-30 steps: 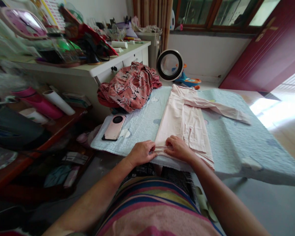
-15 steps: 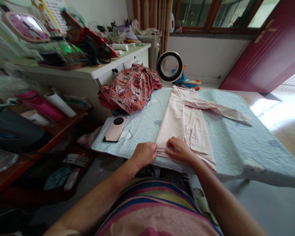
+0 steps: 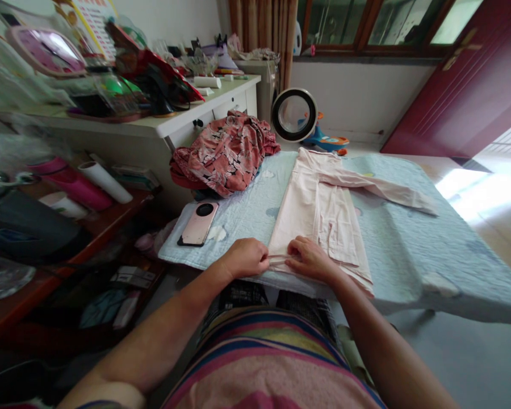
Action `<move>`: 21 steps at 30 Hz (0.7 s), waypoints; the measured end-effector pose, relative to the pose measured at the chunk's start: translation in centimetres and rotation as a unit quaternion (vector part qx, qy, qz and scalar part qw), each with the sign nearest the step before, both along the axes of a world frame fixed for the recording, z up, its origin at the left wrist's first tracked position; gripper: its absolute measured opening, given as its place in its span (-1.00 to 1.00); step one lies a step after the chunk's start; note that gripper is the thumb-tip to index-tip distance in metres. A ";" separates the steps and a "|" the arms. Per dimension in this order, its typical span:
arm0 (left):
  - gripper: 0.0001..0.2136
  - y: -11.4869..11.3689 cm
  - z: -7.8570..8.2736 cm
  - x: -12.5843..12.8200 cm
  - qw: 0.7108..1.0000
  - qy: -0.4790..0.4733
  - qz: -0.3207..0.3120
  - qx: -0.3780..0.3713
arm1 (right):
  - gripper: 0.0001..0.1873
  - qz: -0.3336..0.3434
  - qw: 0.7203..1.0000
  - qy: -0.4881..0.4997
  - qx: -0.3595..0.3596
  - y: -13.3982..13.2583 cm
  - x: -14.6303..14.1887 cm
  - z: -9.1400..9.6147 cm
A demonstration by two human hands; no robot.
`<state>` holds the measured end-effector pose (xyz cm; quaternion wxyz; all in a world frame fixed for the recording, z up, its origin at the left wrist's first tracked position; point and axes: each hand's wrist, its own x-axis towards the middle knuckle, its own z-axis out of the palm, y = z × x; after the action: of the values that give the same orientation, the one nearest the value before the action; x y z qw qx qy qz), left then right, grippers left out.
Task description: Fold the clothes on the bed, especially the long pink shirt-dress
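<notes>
A pale pink long-sleeved shirt [image 3: 302, 204] lies folded lengthwise on a light blue quilted cover [image 3: 400, 261], one sleeve stretched out to the right. At its near left corner, my left hand [image 3: 247, 257] is closed on the hem, fingers pinched together. My right hand [image 3: 310, 258] rests on the shirt a little to the right, its fingers curled onto the cloth by the hem. The undersides of the fingers on both hands are hidden.
Left of the shirt lies a pink phone [image 3: 199, 223], face down. Behind it is a heap of red patterned cloth [image 3: 232, 152]. A cluttered white desk [image 3: 170, 122] stands at the left, and a round black-rimmed fan [image 3: 294, 115] beyond the far edge.
My left hand has shifted slightly left with the shirt's corner, and its forearm has swung outward. My right hand stays almost in place.
</notes>
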<state>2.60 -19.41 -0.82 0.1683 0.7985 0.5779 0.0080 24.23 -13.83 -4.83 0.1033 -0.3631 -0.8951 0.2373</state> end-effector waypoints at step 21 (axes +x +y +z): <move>-0.86 1.0 -2.2 0.1 0.994 -0.085 -0.061 -0.021 | -0.80 -0.001 1.000 -0.007 -0.024 -0.1 0.1 0.5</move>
<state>2.74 -18.45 -2.99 0.2338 0.8250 0.5118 0.0530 24.29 -13.94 -4.32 0.0880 -0.3677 -0.8896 0.2563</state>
